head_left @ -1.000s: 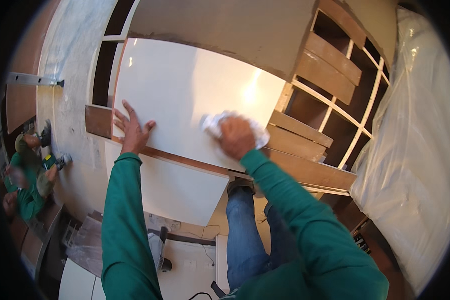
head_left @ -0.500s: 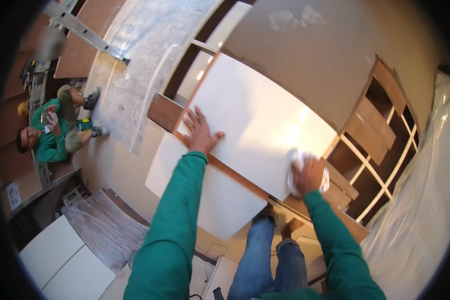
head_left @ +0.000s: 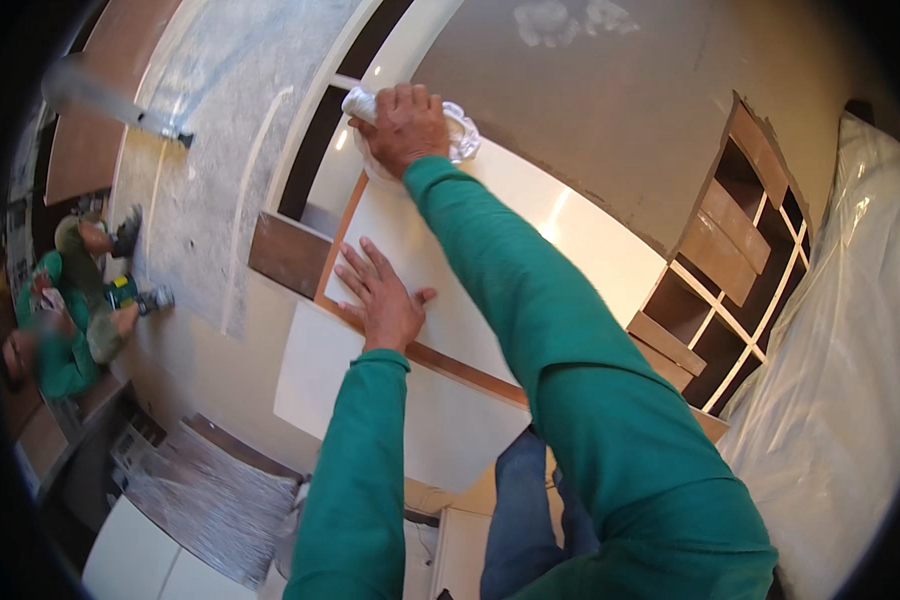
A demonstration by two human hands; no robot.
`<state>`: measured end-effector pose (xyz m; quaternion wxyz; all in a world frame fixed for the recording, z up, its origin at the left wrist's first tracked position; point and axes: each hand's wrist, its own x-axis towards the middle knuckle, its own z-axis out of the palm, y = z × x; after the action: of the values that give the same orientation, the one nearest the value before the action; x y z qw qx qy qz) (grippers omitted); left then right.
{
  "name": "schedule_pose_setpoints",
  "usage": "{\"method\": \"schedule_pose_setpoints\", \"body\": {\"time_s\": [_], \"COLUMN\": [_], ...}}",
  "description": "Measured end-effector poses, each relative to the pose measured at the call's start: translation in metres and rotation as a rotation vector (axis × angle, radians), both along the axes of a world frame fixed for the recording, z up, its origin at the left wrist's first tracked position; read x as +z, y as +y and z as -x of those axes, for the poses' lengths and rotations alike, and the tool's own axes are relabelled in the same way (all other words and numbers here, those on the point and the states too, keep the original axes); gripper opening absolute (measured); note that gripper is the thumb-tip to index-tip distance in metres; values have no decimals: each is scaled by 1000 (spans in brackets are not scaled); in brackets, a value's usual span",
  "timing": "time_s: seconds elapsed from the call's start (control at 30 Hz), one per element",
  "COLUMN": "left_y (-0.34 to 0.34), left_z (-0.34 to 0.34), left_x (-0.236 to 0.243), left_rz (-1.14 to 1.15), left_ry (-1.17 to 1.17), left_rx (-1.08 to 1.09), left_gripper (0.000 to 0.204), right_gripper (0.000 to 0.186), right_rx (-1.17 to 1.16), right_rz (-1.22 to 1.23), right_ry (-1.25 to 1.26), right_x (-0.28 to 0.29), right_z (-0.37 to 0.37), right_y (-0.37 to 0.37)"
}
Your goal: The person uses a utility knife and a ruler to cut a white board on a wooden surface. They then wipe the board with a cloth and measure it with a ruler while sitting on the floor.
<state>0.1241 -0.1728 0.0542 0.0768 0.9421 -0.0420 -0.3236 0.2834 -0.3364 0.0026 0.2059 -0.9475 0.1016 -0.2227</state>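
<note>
A glossy white panel (head_left: pixel 448 295) with a brown edge lies in front of me. My left hand (head_left: pixel 381 298) rests flat on it near its left edge, fingers spread. Bunched in my right hand (head_left: pixel 407 128) is a white cloth (head_left: pixel 462 132), at the panel's far left corner. The fingers curl over the cloth and hide part of it. My right forearm crosses above the panel and covers some of its surface.
A second white panel (head_left: pixel 440 425) sits just below the first. Right of them are brown open compartments (head_left: pixel 735 290) and clear plastic sheeting (head_left: pixel 820 400). A seated co-worker (head_left: pixel 65 330) in green is at the left, near a ladder leg (head_left: pixel 140 115). Plastic-wrapped boards (head_left: pixel 215 490) lie lower left.
My right hand has carried the cloth from the panel's near right part to its far left corner. My left hand stays flat on the panel. The whole view has shifted slightly.
</note>
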Motion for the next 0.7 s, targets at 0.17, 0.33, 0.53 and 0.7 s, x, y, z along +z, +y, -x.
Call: {"method": "schedule_pose_setpoints", "body": {"time_s": [0.17, 0.33, 0.53, 0.7], "left_y": [-3, 17, 69, 220], "left_z": [2, 9, 167, 343], "left_x": [-2, 11, -21, -47], "left_rz": [12, 3, 148, -243], "left_ry": [-72, -133, -565, -438], "left_rx": [10, 107, 636, 1433], "left_gripper": [131, 119, 102, 107], "right_gripper": [40, 59, 57, 46], "right_rx": [-58, -399, -437, 15], "right_rz": [158, 11, 46, -385], "right_ry": [20, 707, 712, 659], "right_x": [-39, 34, 150, 144], "right_z": [151, 405, 607, 603], "right_y": [-103, -208, -208, -60]}}
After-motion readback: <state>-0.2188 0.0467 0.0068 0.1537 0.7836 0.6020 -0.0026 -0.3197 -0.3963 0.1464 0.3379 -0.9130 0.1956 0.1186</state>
